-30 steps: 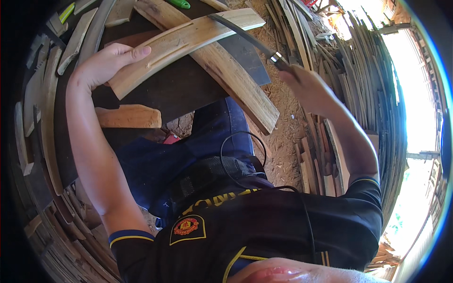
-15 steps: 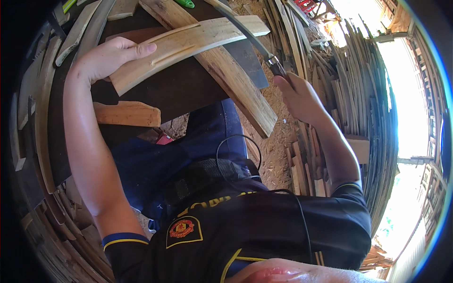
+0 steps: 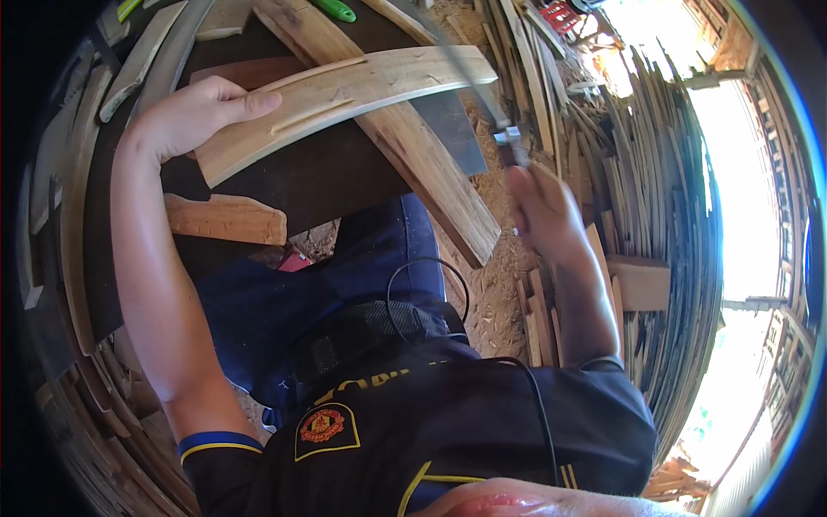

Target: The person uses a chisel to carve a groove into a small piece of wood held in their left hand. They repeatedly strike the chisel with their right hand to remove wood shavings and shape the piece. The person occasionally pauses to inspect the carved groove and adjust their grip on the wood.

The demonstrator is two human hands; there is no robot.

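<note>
A pale, curved wooden board (image 3: 379, 86) lies at a slant, with long splits or slivers along its surface. My left hand (image 3: 207, 110) is closed round its left end, thumb on top. In my right hand (image 3: 549, 207) is a long-bladed knife (image 3: 472, 76), gripped by its dark handle just below a shiny metal collar. Motion blurs the blade, which crosses over the board's right end; whether it touches cannot be told. Under the curved board runs a thick, straight plank (image 3: 431, 172), slanting down to the right.
A short orange-brown wood piece (image 3: 228, 220) sits on the dark work surface (image 3: 345, 159) near my left forearm. Curved wood pieces (image 3: 146, 60) line the far left. A green plastic handle (image 3: 334, 9) is at the top. Stacked wooden strips (image 3: 663, 189) stand at the right, beside shavings-covered ground (image 3: 500, 302).
My right hand and the knife have moved slightly down and toward me. The curved board sits a little lower in view, still in my left hand.
</note>
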